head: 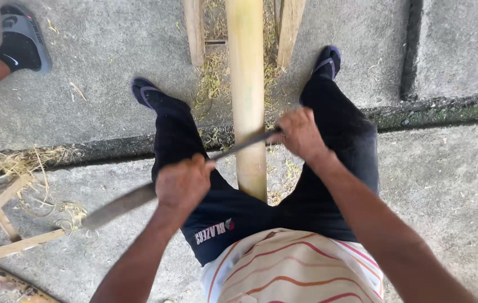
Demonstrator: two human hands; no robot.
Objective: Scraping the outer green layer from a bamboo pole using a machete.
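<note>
A pale yellow bamboo pole [248, 84], smooth and round, runs from between the seated person's thighs straight away toward twelve o'clock and out of the top edge, its long axis nearly vertical in the view. Across it lies a long dark blade [138, 196], its axis slanting from eight o'clock up to two o'clock and touching the pole's near half. The left hand [184, 184] is closed in a fist around the blade's middle part; the right hand [300, 133] is closed on its far end just right of the pole, perhaps on a handle, though fingers hide it. Wooden slats [195, 31] flank the pole at twelve o'clock, with dry shavings on the concrete.
</note>
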